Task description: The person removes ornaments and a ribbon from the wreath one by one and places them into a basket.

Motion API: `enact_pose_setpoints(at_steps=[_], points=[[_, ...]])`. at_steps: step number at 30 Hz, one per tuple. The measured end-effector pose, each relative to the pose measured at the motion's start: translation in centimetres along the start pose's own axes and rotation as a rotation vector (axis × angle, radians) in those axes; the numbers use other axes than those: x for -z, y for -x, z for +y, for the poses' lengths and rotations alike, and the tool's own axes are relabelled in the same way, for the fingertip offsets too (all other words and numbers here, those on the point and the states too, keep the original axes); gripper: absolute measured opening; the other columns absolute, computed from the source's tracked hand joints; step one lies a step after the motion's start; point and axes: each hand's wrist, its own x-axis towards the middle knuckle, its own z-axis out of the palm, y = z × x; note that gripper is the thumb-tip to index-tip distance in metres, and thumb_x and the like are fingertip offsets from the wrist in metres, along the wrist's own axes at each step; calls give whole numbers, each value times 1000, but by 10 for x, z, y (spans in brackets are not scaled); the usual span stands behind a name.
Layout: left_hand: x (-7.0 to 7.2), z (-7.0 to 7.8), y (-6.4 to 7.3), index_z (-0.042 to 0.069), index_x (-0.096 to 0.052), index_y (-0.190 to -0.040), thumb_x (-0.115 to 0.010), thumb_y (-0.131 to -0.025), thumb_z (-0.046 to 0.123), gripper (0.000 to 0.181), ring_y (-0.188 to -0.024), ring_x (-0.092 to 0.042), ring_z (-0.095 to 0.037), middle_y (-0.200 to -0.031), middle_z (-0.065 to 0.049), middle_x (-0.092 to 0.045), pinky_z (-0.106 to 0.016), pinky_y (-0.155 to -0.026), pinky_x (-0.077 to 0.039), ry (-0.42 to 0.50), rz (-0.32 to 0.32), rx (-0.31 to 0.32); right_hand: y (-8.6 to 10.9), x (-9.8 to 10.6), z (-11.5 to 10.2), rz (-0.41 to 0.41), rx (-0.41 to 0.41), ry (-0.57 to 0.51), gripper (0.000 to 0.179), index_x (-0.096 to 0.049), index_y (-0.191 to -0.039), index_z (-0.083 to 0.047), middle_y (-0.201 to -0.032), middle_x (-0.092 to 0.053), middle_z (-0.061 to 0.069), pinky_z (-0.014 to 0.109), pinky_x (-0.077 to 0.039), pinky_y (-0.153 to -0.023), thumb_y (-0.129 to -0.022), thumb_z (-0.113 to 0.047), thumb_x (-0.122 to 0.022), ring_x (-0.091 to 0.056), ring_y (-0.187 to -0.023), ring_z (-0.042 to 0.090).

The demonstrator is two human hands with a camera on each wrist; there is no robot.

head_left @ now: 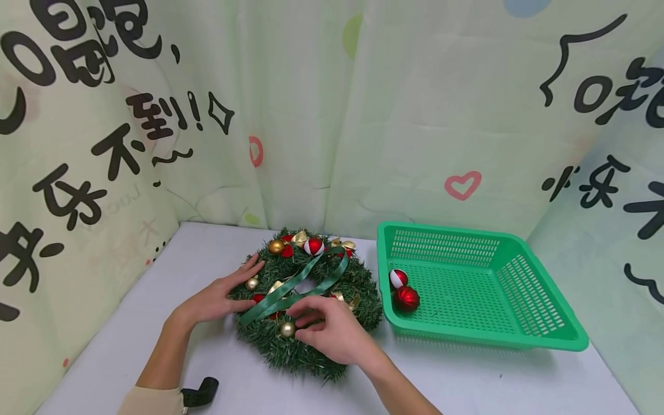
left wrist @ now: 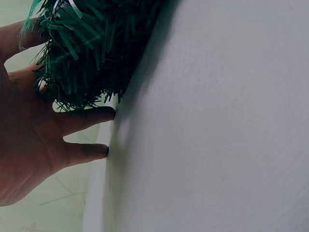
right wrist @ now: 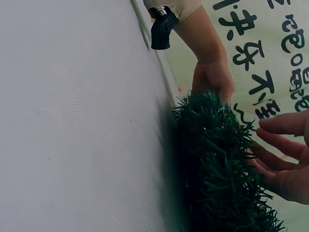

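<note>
A green Christmas wreath (head_left: 282,351) lies on the table, dressed with gold and red baubles and a loop of green ribbon (head_left: 334,276) across its middle. With fingers spread, my left hand (head_left: 220,298) rests on the wreath's left side; its thumb lies near the ribbon's lower end. Two of its fingertips (left wrist: 99,115) reach down by the table in the left wrist view. My right hand (head_left: 334,329) is over the front of the wreath, loosely bent, beside a small gold bauble (head_left: 287,329). Nothing shows between its fingers (right wrist: 280,145) in the right wrist view.
To the right of the wreath stands a green plastic basket (head_left: 493,340). In its left end lie a red-and-white bauble (head_left: 398,278) and a red bauble (head_left: 407,299). A printed curtain (head_left: 404,115) surrounds the white table (head_left: 207,253). A black device (head_left: 200,392) sits by the left wrist.
</note>
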Motion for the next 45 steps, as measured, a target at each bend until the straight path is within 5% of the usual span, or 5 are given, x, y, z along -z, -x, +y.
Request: enact_pose_setpoints(at_steps=[23,45], points=[[0,-1,4,22,-25,-168,-70,-99,36,82,-159,-15,-45,-177,-6,-7,-74,-118,-25,-7,5,-8,-2,-16,6,5,-35,185,35,-75,-122,-19,-118,-73,-3,19,-57,-80,-90,-6,-80,-72,-102,15],[1,7,4,21,-28,-167,-69,-100,32,79,-158,-16,-47,-176,-9,-10,-75,-116,-26,-24,9,-10,-4,-18,8,19,-34,201,28,-77,-115,-18,-116,-72,-4,19,-56,-78,-90,-5,-80,-70,-96,9]])
